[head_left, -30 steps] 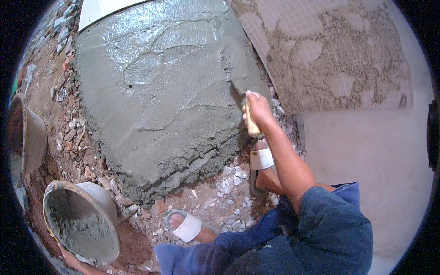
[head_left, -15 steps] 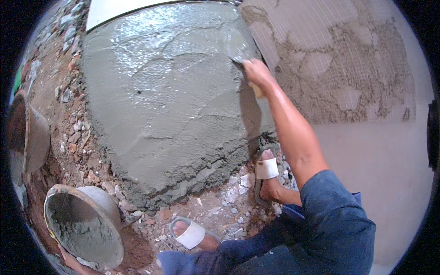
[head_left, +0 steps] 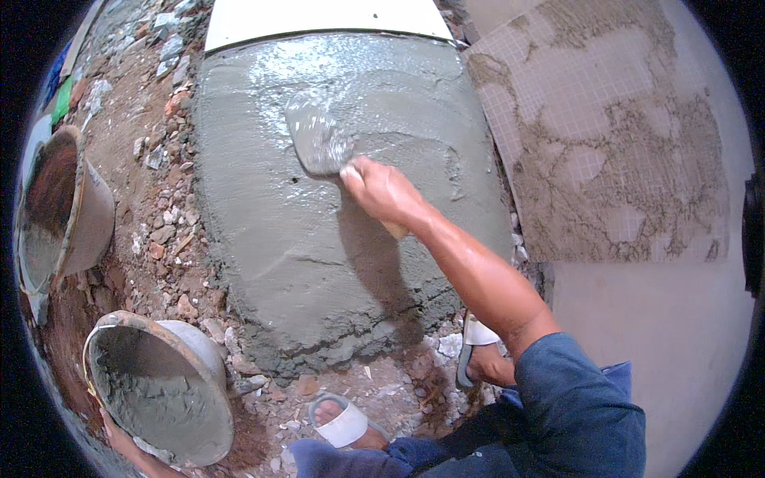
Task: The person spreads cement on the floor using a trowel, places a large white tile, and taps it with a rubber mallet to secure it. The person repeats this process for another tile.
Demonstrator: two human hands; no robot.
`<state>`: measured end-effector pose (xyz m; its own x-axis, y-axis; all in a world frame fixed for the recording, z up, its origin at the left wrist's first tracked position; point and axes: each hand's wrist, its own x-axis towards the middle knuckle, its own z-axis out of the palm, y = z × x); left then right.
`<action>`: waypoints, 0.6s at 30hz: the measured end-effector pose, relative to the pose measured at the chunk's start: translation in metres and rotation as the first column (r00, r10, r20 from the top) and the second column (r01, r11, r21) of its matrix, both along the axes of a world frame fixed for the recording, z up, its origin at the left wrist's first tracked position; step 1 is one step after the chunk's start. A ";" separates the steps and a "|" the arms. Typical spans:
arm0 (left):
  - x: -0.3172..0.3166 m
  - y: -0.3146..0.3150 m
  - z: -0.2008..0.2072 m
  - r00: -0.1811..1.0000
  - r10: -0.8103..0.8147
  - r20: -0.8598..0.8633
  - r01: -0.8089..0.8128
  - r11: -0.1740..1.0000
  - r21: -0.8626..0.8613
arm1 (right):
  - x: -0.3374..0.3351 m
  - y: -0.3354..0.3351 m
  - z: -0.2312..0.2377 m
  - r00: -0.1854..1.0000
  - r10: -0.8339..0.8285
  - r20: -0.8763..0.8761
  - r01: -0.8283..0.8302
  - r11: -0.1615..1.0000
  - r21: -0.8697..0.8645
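Note:
My right hand (head_left: 381,191) is closed round the handle of a trowel (head_left: 319,142), and a yellowish handle end shows below the palm. The wet blade rests on a smooth bed of grey mortar (head_left: 271,247), a little above its middle. At the lower left, my left hand (head_left: 116,434) grips the side of a tilted bucket (head_left: 202,344), whose mouth faces me. Grey mortar (head_left: 163,410) lies inside that bucket. The bucket hides most of the left fingers.
A large white tile (head_left: 327,17) borders the bed's far edge. On the right, a tile with dried mortar patches and a grid pattern (head_left: 590,151) lies on the pale floor (head_left: 637,342). Rubble (head_left: 163,231) lines the left, beside another bucket (head_left: 96,215). My sandalled feet stand on debris.
My right hand has swept the trowel left from the bed's right edge toward its upper middle. The view has shifted, showing more of the white tile. My left hand stays on the bucket.

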<state>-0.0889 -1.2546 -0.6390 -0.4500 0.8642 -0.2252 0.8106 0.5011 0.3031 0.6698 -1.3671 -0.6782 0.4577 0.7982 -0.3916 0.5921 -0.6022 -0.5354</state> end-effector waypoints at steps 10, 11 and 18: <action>-0.010 -0.012 -0.022 0.983 -0.027 0.183 0.000 0.989 0.146 | 0.078 -0.021 0.006 0.754 -0.602 -0.264 0.627 0.779 0.012; -0.005 -0.012 -0.021 0.983 -0.040 0.181 0.014 0.990 0.143 | 0.069 -0.024 0.005 0.719 -0.614 -0.326 0.658 0.752 0.034; 0.018 -0.013 -0.017 0.979 -0.075 0.189 0.052 0.991 0.121 | -0.102 -0.089 0.022 0.816 -0.205 -0.541 0.189 0.978 -0.086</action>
